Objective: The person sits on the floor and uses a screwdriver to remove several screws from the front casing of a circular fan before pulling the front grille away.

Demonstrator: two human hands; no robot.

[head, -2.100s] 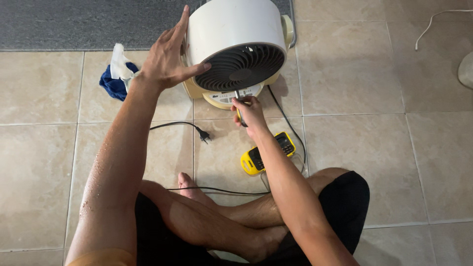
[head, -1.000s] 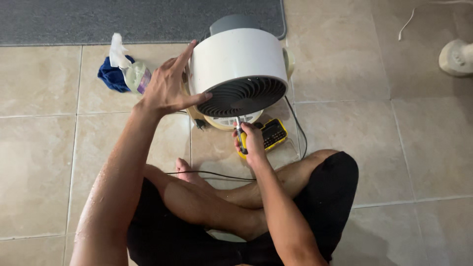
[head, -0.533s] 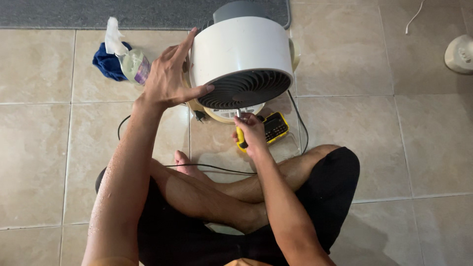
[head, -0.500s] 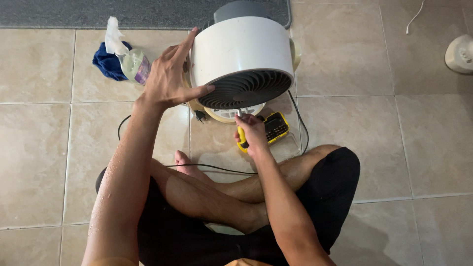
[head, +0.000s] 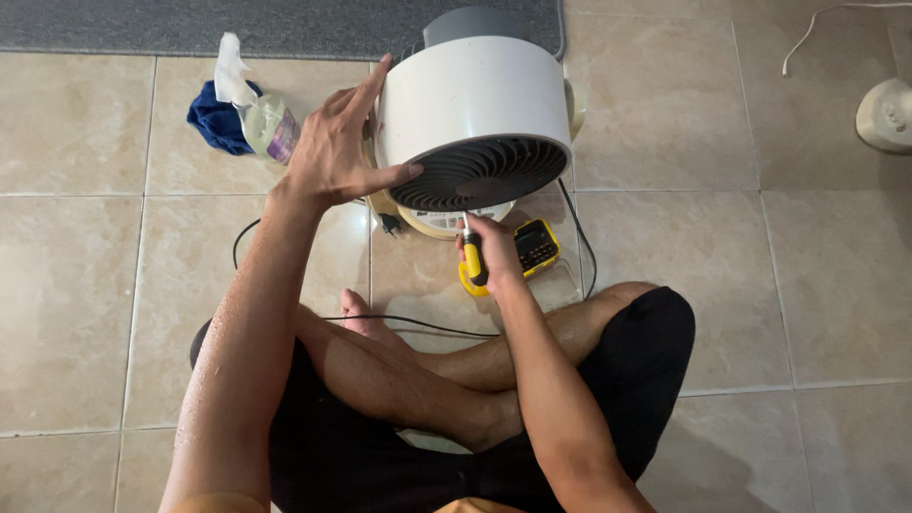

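Observation:
A white drum-shaped fan [head: 470,95] with a dark front grille [head: 478,174] stands on a cream base on the tiled floor. My left hand [head: 334,152] lies flat against the fan's left side, fingers spread, thumb on the grille rim. My right hand [head: 491,252] grips a yellow and black screwdriver [head: 472,258], whose tip points up at the lower edge of the grille. A yellow case [head: 532,249] lies on the floor just behind my right hand.
A spray bottle [head: 261,119] lies on a blue cloth [head: 216,119] to the left of the fan. A black power cord [head: 408,325] crosses the floor over my crossed legs. A grey mat [head: 190,24] lies at the far edge, a white object [head: 885,114] at the right.
The view has shifted slightly. My right hand with the screwdriver has stayed under the grille, the handle turning in my fingers. My left hand has kept its hold on the fan.

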